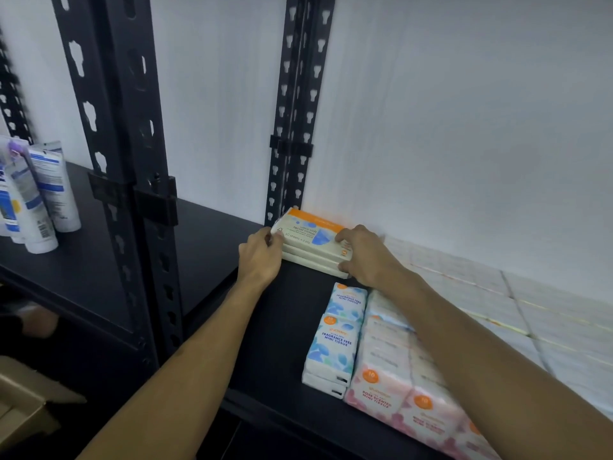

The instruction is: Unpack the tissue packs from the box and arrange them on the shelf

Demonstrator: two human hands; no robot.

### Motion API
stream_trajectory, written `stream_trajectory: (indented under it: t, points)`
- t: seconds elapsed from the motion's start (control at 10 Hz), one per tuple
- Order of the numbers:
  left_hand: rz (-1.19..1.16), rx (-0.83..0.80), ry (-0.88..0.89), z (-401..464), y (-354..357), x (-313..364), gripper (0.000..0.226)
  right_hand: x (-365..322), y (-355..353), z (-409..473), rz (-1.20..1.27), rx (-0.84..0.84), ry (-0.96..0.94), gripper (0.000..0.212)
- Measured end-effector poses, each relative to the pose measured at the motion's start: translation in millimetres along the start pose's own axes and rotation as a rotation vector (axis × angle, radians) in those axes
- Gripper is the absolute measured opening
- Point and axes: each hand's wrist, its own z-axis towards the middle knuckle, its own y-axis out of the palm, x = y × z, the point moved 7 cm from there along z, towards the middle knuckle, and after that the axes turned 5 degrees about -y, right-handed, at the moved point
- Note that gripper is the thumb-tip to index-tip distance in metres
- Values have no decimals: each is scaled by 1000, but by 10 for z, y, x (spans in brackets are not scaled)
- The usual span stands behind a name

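A stack of cream facial tissue packs (310,239) with an orange band lies at the back left corner of the black shelf (275,330), against the wall. My left hand (262,255) grips its left end and my right hand (365,255) grips its right end. In front of it lie blue mini tissue packs (335,340) in a row, and pink rose-scented packs (394,390) beside them on the right. More pale packs (497,307) cover the shelf further right. The cardboard box (23,410) shows at the lower left.
Black slotted uprights (295,127) stand at the shelf's back corner and to the left (129,161). White tubes (43,194) stand on the neighbouring shelf at far left. A white wall (464,127) closes the back.
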Motion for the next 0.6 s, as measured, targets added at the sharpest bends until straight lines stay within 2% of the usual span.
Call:
stream_trajectory:
  t: [0.2, 0.3, 0.4, 0.5, 0.6]
  points:
    - [-21, 28, 1, -109, -73, 93, 39, -8, 5, 19, -29, -21, 1, 57]
    - [-70, 72, 7, -264, -147, 159, 39, -120, -120, -46, -122, -25, -27, 60]
    - [-53, 86, 69, -456, -246, 217, 50, -218, -394, -218, -84, 31, -33, 60]
    - [-28, 73, 109, -670, -299, 204, 54, -247, -856, -544, 91, 142, -63, 55]
    - [29, 55, 152, -1029, -383, 88, 58, -236, -1413, -1119, 280, 359, -91, 42]
